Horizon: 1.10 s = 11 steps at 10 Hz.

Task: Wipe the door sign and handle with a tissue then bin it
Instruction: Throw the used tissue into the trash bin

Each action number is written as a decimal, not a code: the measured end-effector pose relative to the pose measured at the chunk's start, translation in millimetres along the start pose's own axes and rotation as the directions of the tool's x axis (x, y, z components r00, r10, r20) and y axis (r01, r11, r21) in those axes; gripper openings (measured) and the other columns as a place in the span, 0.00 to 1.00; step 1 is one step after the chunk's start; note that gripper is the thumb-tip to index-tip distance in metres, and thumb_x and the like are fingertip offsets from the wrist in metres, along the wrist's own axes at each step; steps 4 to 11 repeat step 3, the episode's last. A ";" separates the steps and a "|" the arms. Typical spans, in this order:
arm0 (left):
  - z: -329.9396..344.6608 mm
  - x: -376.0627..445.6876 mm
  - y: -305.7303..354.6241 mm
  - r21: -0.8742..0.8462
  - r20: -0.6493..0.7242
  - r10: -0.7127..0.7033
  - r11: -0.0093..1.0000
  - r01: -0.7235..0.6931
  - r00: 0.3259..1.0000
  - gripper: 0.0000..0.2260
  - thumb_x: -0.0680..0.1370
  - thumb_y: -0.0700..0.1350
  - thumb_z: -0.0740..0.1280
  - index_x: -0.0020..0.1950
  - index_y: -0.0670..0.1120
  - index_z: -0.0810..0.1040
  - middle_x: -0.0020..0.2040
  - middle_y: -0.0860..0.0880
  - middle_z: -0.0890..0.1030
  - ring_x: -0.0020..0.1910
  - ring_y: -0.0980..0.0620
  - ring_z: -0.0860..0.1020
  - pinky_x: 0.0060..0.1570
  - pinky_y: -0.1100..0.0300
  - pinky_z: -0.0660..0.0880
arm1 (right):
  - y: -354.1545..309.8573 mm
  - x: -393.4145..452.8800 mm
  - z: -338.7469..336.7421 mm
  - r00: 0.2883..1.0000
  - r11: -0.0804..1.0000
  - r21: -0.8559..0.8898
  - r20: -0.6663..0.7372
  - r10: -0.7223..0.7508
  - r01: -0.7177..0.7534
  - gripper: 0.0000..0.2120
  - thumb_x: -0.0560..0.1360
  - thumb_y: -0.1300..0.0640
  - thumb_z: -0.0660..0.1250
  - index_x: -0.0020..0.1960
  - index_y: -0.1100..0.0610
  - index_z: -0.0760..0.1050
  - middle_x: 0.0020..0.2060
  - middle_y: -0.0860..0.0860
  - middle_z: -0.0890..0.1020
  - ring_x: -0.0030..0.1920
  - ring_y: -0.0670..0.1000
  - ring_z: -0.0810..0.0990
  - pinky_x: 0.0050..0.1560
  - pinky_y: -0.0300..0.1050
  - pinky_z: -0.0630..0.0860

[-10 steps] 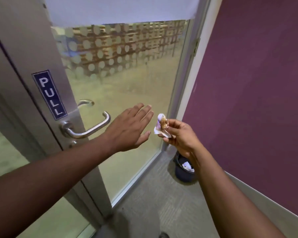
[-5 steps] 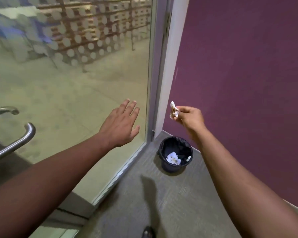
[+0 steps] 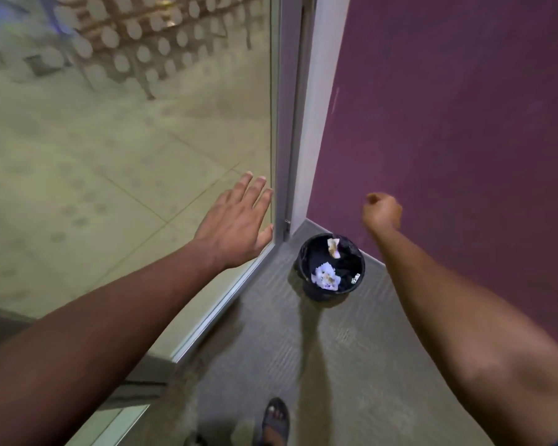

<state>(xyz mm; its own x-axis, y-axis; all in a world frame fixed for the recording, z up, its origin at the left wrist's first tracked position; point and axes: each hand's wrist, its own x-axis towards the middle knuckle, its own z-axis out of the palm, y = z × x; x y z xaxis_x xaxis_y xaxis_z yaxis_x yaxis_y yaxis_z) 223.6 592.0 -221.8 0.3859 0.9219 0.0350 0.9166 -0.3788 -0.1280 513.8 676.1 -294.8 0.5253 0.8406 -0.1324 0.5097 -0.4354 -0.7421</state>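
A small black bin (image 3: 356, 259) stands on the grey carpet in the corner by the door frame. A soiled white tissue (image 3: 333, 248) is at the bin's far rim, inside its mouth, apart from my hand. Another crumpled tissue (image 3: 326, 276) lies at the bin's bottom. My right hand (image 3: 382, 212) hovers above and right of the bin, fingers curled in, nothing visible in it. My left hand (image 3: 239, 220) is spread flat in front of the glass door (image 3: 126, 140). The door sign and handle are out of view.
A purple wall (image 3: 464, 123) runs along the right. The metal door frame (image 3: 287, 123) meets it at the corner. A sandalled foot (image 3: 275, 420) is at the bottom on the carpet (image 3: 303, 365).
The view swung right and down, so the handle left the frame. My right hand let go of the tissue, which now sits in the bin's mouth. The hand's fingers curled shut.
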 end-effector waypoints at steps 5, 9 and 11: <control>18.0 4.4 2.4 -0.046 0.055 -0.035 0.998 0.038 0.998 0.31 0.83 0.58 0.54 0.81 0.43 0.58 0.82 0.43 0.56 0.82 0.42 0.50 0.77 0.46 0.60 | 16.6 -14.0 32.5 0.973 0.971 -0.062 0.024 -0.228 0.229 0.10 0.80 0.60 0.63 0.52 0.60 0.83 0.47 0.55 0.86 0.43 0.50 0.79 0.45 0.38 0.71; 18.0 4.4 2.4 -0.046 0.055 -0.035 0.998 0.038 0.998 0.31 0.83 0.58 0.54 0.81 0.43 0.58 0.82 0.43 0.56 0.82 0.42 0.50 0.77 0.46 0.60 | 16.6 -14.0 32.5 0.973 0.971 -0.062 0.024 -0.228 0.229 0.10 0.80 0.60 0.63 0.52 0.60 0.83 0.47 0.55 0.86 0.43 0.50 0.79 0.45 0.38 0.71; 18.0 4.4 2.4 -0.046 0.055 -0.035 0.998 0.038 0.998 0.31 0.83 0.58 0.54 0.81 0.43 0.58 0.82 0.43 0.56 0.82 0.42 0.50 0.77 0.46 0.60 | 16.6 -14.0 32.5 0.973 0.971 -0.062 0.024 -0.228 0.229 0.10 0.80 0.60 0.63 0.52 0.60 0.83 0.47 0.55 0.86 0.43 0.50 0.79 0.45 0.38 0.71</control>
